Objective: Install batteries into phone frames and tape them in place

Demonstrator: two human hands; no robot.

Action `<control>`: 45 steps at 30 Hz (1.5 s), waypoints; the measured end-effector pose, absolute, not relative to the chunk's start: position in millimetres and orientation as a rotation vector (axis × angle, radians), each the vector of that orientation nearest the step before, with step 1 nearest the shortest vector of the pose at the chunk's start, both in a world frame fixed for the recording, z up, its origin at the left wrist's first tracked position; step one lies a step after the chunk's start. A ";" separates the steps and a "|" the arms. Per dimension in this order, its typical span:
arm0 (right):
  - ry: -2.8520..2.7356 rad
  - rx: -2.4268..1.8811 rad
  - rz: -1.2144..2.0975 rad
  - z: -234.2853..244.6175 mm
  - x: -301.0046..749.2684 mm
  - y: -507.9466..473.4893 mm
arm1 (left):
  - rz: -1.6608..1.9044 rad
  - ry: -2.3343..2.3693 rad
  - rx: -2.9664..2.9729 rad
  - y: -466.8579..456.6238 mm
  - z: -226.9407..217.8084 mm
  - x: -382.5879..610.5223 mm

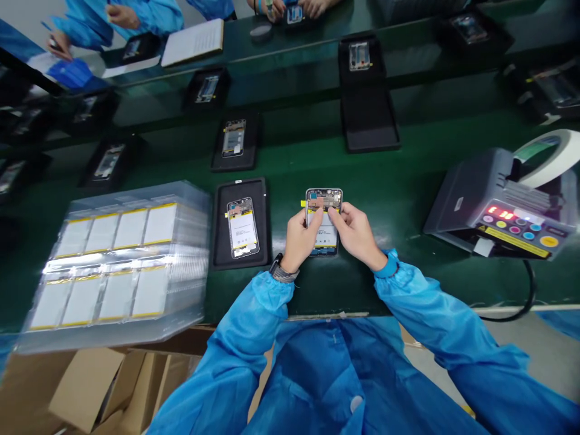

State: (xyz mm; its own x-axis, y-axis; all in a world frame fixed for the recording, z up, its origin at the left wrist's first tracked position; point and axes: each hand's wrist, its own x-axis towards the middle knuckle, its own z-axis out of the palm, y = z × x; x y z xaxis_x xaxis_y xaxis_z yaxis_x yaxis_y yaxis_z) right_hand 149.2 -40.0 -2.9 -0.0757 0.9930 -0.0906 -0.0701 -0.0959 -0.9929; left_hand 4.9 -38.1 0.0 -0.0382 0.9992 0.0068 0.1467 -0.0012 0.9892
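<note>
Both hands hold one open phone frame [323, 222] just above the green table [399, 193]. Left hand [299, 239] grips its left edge, thumb on the battery. Right hand [357, 232] pinches near the top, fingertips [334, 211] at the connector area. Battery looks seated; pressing-in seems unfinished. A like unit lies in the black tray [242, 223] to the left. Beyond it, a stacked tray of batteries [115, 266]. Tape dispenser [502, 205] to the right.

Table [399, 199]: matt green, smooth. Tray stack [122, 260] at 9 o'clock: clear glossy plastic. Phone frame [324, 196]: shiny metal edge. Sleeves [254, 338]: blue, slightly glossy cloth. Boxes [86, 386]: matt cardboard.
</note>
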 end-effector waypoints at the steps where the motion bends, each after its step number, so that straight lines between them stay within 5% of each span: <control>1: -1.176 -1.204 1.343 -3.2 149.4 -40.2 | 1.165 1.356 1.321 -38.5 0.6 5.3; 22: -1.332 -1.455 1.006 -6.3 150.3 -45.1 | 1.160 1.463 1.388 -48.1 4.3 14.5; 45: -1.311 -1.353 1.124 -1.3 148.4 -50.0 | 1.219 1.466 1.322 -47.0 7.3 14.7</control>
